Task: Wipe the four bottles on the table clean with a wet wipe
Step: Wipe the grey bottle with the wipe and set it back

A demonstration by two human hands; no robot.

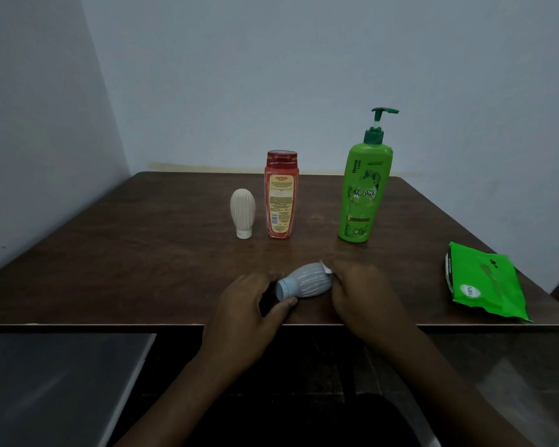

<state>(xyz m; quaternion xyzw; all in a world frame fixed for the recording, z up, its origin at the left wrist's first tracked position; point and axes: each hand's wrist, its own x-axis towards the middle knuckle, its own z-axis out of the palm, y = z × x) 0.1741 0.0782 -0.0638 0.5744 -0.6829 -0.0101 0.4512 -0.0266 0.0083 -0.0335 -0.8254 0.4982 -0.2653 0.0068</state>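
A small blue-grey ribbed bottle (304, 281) lies on its side near the table's front edge, cap pointing left. My left hand (250, 301) grips its cap end with thumb and curled fingers. My right hand (359, 291) presses a white wet wipe (328, 269) against the bottle's rounded end; only a corner of the wipe shows. Farther back stand a cream ribbed bottle (242, 211) on its cap, a red shampoo bottle (280, 195) and a tall green pump bottle (363, 188).
A green wet-wipe pack (484, 280) lies at the right near the front corner of the dark wooden table (142, 253). Walls close in behind and to the left. A grey surface (55, 382) sits below the table's front left.
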